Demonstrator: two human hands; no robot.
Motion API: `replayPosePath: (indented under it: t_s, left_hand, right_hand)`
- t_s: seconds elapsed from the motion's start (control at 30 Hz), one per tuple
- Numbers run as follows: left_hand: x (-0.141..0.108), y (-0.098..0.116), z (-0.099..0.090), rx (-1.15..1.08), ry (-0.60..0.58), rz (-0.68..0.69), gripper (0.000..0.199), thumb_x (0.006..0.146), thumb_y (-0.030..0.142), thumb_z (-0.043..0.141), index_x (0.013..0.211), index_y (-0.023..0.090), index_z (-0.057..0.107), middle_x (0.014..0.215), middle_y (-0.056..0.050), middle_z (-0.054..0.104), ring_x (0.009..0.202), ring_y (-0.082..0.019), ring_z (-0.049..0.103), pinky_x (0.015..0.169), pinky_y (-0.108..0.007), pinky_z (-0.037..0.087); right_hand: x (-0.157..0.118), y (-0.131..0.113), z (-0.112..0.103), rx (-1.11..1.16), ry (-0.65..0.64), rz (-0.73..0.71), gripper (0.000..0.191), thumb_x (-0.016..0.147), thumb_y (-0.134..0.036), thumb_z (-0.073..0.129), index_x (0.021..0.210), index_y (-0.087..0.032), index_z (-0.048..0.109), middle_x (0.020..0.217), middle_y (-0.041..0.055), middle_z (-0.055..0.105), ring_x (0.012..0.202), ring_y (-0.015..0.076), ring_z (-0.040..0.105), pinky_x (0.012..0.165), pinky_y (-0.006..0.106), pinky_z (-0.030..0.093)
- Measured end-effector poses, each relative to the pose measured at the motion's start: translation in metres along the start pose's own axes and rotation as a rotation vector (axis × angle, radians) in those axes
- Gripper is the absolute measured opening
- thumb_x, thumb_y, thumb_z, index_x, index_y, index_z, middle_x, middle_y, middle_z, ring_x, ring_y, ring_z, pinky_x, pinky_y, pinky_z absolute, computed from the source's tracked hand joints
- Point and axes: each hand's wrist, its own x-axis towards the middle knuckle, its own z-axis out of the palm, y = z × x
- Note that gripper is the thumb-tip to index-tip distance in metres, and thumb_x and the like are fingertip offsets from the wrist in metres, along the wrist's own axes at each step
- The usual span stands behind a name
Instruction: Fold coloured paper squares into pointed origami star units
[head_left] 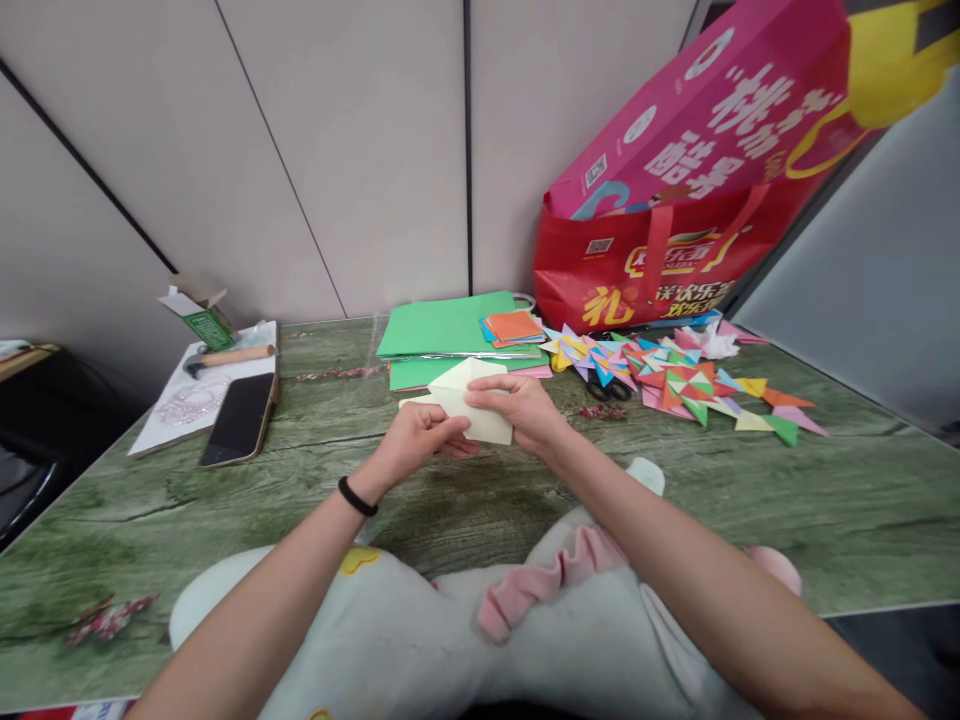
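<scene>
A sheet of pale yellow paper [491, 425], folded to a point at the top, is held up above the table between both hands. My left hand [420, 437] pinches its lower left edge, thumb on top; a black band circles that wrist. With thumb and fingers, my right hand [525, 405] grips the paper's right side. Just behind the hands lie green paper sheets [442, 325] in a stack, and small orange paper squares [514, 327] rest on them. Right of these, folded multicoloured paper pieces [690, 385] spread out, with dark scissors [609, 390] partly under them.
A red gift bag [585, 260] holding a pink box [675, 120] leans at the back right. On the left are a phone [238, 420], a hammer [232, 356], white paper [169, 415] and a small green box [210, 325]. A pale plush toy [427, 620] lies across the front edge.
</scene>
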Motion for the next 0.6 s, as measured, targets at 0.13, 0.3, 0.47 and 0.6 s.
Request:
replayPosePath:
  t_s: [0.13, 0.3, 0.47, 0.6]
  left_hand:
    - [-0.0010, 0.0010, -0.0021, 0.018, -0.009, 0.012, 0.030, 0.066, 0.038, 0.068, 0.076, 0.009, 0.066, 0.067, -0.009, 0.071, 0.065, -0.021, 0.068, 0.064, -0.030, 0.054]
    - [-0.0013, 0.0011, -0.0028, 0.075, 0.020, 0.013, 0.027, 0.065, 0.036, 0.069, 0.065, 0.010, 0.067, 0.066, -0.009, 0.071, 0.063, -0.021, 0.067, 0.062, -0.031, 0.055]
    - [-0.0008, -0.0016, -0.0044, 0.099, 0.007, 0.035, 0.022, 0.062, 0.032, 0.071, 0.066, 0.011, 0.068, 0.068, -0.008, 0.071, 0.063, -0.022, 0.067, 0.062, -0.033, 0.056]
    - [-0.0012, -0.0024, -0.0040, 0.114, -0.027, 0.067, 0.022, 0.064, 0.031, 0.070, 0.072, 0.011, 0.069, 0.070, -0.008, 0.071, 0.065, -0.022, 0.067, 0.063, -0.032, 0.056]
  right_hand:
    - [-0.0013, -0.0016, -0.0002, -0.010, -0.002, -0.006, 0.032, 0.037, -0.027, 0.080, 0.064, -0.015, 0.067, 0.062, 0.0011, 0.064, 0.051, 0.0110, 0.055, 0.051, 0.027, 0.044]
    - [-0.0011, -0.0005, -0.0007, -0.075, -0.015, -0.027, 0.033, 0.037, -0.028, 0.080, 0.065, -0.015, 0.068, 0.066, 0.0023, 0.065, 0.054, 0.0116, 0.055, 0.052, 0.027, 0.043]
    - [-0.0023, 0.0001, 0.0003, -0.105, -0.019, -0.042, 0.031, 0.038, -0.029, 0.079, 0.064, -0.016, 0.068, 0.068, 0.0028, 0.065, 0.056, 0.0119, 0.055, 0.053, 0.027, 0.043]
    - [-0.0030, -0.0001, 0.0007, -0.103, -0.034, -0.056, 0.029, 0.039, -0.027, 0.079, 0.063, -0.016, 0.068, 0.066, 0.0020, 0.065, 0.055, 0.0118, 0.055, 0.053, 0.027, 0.042]
